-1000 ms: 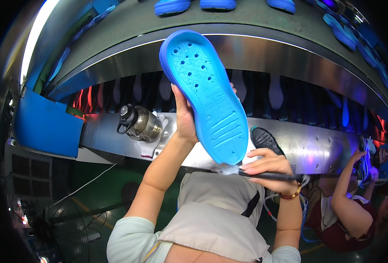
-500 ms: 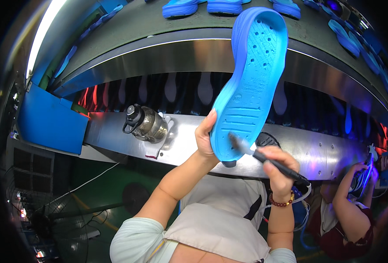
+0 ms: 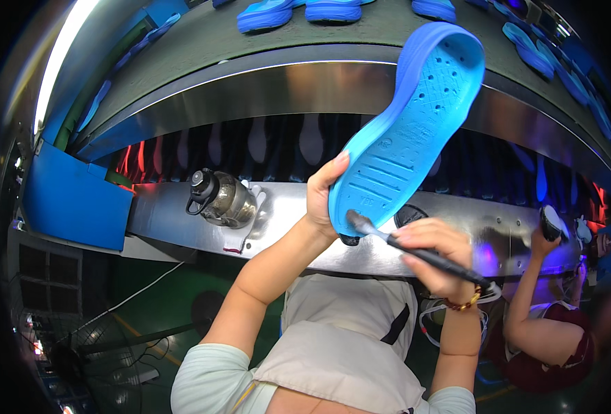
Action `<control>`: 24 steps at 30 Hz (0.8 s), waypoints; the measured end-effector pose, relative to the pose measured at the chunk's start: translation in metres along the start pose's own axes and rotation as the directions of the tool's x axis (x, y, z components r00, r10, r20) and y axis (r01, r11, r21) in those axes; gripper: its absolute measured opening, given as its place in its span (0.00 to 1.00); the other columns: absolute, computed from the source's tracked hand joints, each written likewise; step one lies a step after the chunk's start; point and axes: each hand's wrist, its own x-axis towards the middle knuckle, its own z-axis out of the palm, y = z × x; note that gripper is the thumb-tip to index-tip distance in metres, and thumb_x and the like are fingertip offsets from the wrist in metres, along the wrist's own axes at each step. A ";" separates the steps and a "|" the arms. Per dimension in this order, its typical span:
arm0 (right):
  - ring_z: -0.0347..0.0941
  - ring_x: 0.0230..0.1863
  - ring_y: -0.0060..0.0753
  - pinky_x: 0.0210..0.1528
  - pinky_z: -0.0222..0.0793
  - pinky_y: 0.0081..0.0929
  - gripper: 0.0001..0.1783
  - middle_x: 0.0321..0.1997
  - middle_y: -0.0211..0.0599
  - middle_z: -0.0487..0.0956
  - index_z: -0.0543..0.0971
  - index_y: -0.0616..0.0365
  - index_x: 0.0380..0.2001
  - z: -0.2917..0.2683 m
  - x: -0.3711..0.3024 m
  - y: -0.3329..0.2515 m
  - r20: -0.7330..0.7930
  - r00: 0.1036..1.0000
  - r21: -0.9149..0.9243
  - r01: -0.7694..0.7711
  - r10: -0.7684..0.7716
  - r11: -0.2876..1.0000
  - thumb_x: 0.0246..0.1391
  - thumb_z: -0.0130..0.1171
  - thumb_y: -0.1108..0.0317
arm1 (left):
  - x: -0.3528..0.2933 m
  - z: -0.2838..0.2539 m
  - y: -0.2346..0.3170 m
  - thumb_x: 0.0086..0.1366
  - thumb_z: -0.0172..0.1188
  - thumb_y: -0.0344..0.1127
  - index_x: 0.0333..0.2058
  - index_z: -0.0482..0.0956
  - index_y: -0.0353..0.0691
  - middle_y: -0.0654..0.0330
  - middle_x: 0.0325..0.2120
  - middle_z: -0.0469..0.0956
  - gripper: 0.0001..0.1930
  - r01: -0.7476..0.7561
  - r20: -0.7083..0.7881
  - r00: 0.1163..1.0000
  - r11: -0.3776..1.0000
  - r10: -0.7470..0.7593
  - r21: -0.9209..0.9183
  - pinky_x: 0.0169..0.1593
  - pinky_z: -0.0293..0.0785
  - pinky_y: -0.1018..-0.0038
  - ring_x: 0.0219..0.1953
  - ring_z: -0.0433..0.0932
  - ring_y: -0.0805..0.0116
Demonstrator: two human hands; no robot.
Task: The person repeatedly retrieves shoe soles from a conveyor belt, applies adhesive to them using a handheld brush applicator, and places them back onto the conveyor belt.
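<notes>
A blue shoe sole (image 3: 405,145) is held up at a tilt, its inner side facing me, the holed heel end pointing up and to the right. My left hand (image 3: 323,196) is closed round the lower left edge near the toe. My right hand (image 3: 438,238) grips a brush (image 3: 366,226) by its black handle. The bristles touch the inner surface at the toe end. A pale cable or hose comes off the back of the handle near my wrist. Just behind the sole's right edge, a dark round thing (image 3: 410,214) is partly hidden.
On the metal ledge (image 3: 298,238) stands a clear bottle (image 3: 226,200) with a black lid, beside a white glove (image 3: 235,240). Blue soles (image 3: 333,10) sit on the green belt (image 3: 188,72) beyond. At right, another person's hand (image 3: 541,243) holds a dark, pale-faced object (image 3: 551,222).
The sole has tilted further right, its heel end lower. The brush has moved down and left at the toe. The other person's hand now holds up a dark, pale-faced object.
</notes>
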 end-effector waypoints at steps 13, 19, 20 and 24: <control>0.77 0.34 0.33 0.35 0.72 0.20 0.13 0.36 0.37 0.79 0.79 0.56 0.31 -0.024 -0.013 -0.014 0.385 0.919 -0.130 -0.036 0.084 0.991 0.36 0.61 0.78 | -0.002 0.023 0.018 0.55 0.55 0.45 0.48 0.68 0.30 0.47 0.42 0.71 0.27 0.760 -0.391 0.649 0.584 -0.653 0.286 0.47 0.68 0.70 0.42 0.72 0.62; 0.76 0.37 0.33 0.37 0.71 0.23 0.10 0.37 0.34 0.79 0.79 0.54 0.30 -0.033 -0.016 -0.006 0.539 0.834 -0.282 0.045 0.120 0.958 0.40 0.58 0.73 | -0.004 0.014 0.020 0.56 0.55 0.48 0.48 0.67 0.31 0.46 0.43 0.70 0.28 0.779 -0.389 0.624 0.499 -0.678 0.380 0.42 0.72 0.70 0.41 0.73 0.63; 0.76 0.37 0.34 0.37 0.71 0.24 0.10 0.37 0.34 0.79 0.78 0.54 0.31 -0.042 -0.011 -0.011 0.569 0.814 -0.216 0.010 0.118 0.976 0.40 0.58 0.73 | -0.006 0.014 0.022 0.56 0.55 0.48 0.48 0.68 0.30 0.47 0.43 0.71 0.28 0.788 -0.431 0.616 0.517 -0.659 0.335 0.44 0.70 0.71 0.42 0.73 0.64; 0.75 0.37 0.37 0.37 0.71 0.26 0.10 0.35 0.35 0.79 0.78 0.56 0.32 -0.051 -0.014 0.004 0.419 0.886 -0.175 -0.138 0.200 0.975 0.42 0.58 0.72 | -0.007 0.018 0.027 0.56 0.54 0.47 0.48 0.68 0.30 0.47 0.42 0.71 0.28 0.768 -0.422 0.639 0.502 -0.643 0.398 0.45 0.70 0.72 0.42 0.73 0.64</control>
